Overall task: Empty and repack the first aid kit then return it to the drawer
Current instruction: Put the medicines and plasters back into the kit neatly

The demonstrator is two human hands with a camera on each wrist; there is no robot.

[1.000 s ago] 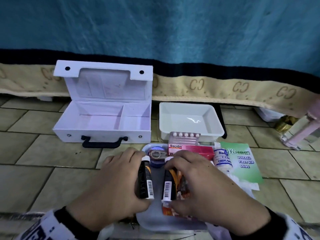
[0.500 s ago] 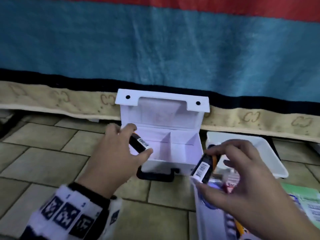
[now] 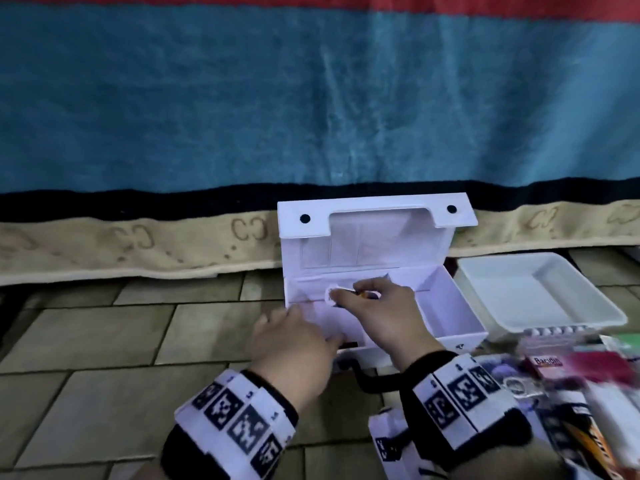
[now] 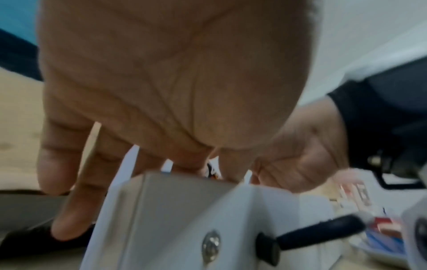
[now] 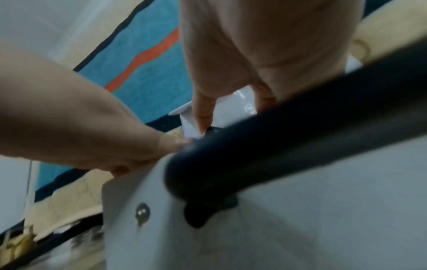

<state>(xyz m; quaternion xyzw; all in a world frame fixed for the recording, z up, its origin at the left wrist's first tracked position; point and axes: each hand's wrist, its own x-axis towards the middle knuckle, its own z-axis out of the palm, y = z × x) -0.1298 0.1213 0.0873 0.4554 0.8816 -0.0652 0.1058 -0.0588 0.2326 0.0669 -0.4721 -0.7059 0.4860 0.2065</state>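
The white first aid box (image 3: 446, 306) stands open on the tiled floor, lid upright, black handle (image 3: 374, 379) facing me. My right hand (image 3: 363, 299) reaches into the left compartment and grips a dark bottle (image 3: 334, 294) with a white cap. My left hand (image 3: 311, 327) hangs over the box's front left corner, outer fingers straight. In the left wrist view a black and orange bottle (image 4: 211, 171) shows between thumb and forefinger of the left hand (image 4: 208, 155), mostly hidden behind the box wall (image 4: 184, 210). The right wrist view shows the handle (image 5: 277, 146) in front of the right hand (image 5: 231, 89).
An empty white tray (image 3: 609, 320) sits right of the box. At lower right lie a blister pack (image 3: 554, 330), a red Bacidin carton (image 3: 550, 362) and several other supplies, blurred. A blue blanket (image 3: 311, 116) hangs behind the box.
Both hands lifted a dark bottle each off the supply tray and carried them forward into the box's left compartment. The view swung left and up.
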